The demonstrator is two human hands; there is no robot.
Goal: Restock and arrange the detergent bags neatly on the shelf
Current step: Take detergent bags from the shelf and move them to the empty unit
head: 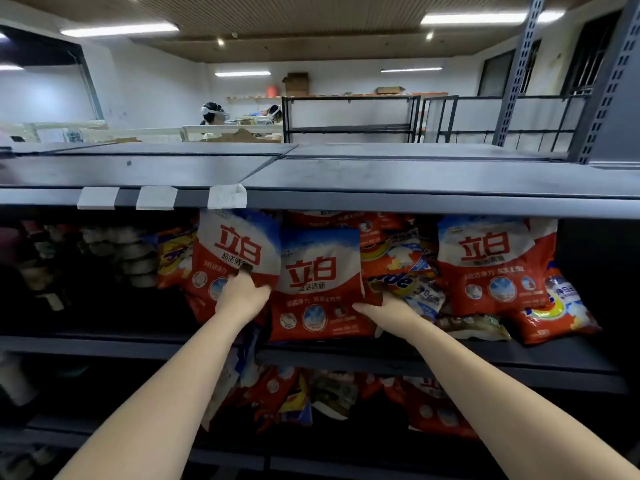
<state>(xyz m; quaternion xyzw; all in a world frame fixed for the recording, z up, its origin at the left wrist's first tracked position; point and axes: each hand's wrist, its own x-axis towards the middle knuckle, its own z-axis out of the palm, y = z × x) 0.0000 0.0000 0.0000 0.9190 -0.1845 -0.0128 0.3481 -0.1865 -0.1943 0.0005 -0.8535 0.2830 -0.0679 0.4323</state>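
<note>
Dark open gap on grey metal shelf [104,341] at 9 o'clock; red-and-white detergent bags [495,265] crowding 12 through 3 o'clock.

Bright overhead from long white ceiling strip lights [119,29]; deep shadow under the grey metal shelf [415,202], soft blur throughout, wide-angle bending at the edges.

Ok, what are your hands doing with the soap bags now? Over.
Left hand grips the left red bag. Right hand holds the middle red bag at its right edge, upright on the shelf. Orange bags crowd behind.
</note>
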